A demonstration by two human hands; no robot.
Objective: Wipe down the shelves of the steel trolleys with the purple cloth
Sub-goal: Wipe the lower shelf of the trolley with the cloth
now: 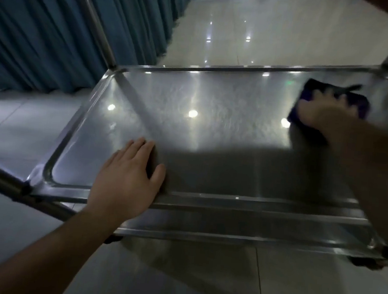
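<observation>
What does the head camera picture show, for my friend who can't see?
A person's right hand presses a purple cloth on a shiny steel trolley shelf, near its far right corner. Their left hand rests flat on the shelf's near edge.

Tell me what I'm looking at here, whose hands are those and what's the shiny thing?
The picture comes from a camera worn on a person's head, so it looks down at that person's own two arms. The shiny thing is a steel trolley shelf, a flat metal tray with a raised rim and poles at its corners. The bright spots on it are lamps reflected in the metal. The left hand lies flat on the near part of the shelf, fingers straight. The right hand is blurred and presses a purple cloth on the far right corner, wiping it. Around the trolley are a pale tiled floor and blue curtains.
</observation>
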